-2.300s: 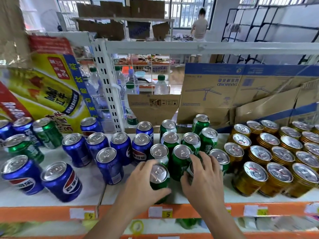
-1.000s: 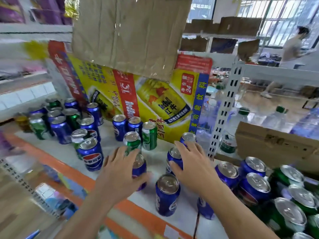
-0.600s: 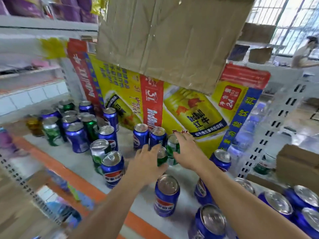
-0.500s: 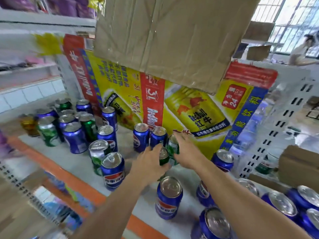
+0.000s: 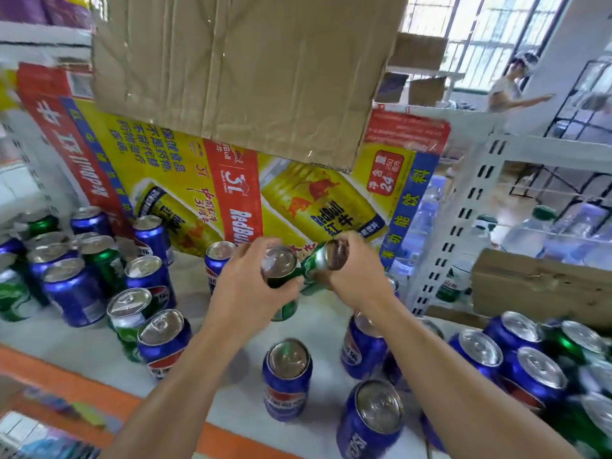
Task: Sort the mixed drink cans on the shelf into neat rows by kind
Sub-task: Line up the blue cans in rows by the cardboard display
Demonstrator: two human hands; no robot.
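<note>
Since half a second ago, both green cans have come away from the Red Bull carton point(image 5: 231, 200) toward the camera. Fingers point(image 5: 241, 256) of the left hand point(image 5: 246, 293) curl round the upright green can point(image 5: 281, 281). Fingers point(image 5: 357, 240) of the right hand point(image 5: 354, 279) clasp the tilted green can point(image 5: 314, 260), whose top leans right. The two cans sit just beside each other above the white shelf point(image 5: 318, 332). Blue Pepsi cans point(image 5: 287, 379) stand in front. Mixed blue and green cans point(image 5: 82, 276) stand at the left.
</note>
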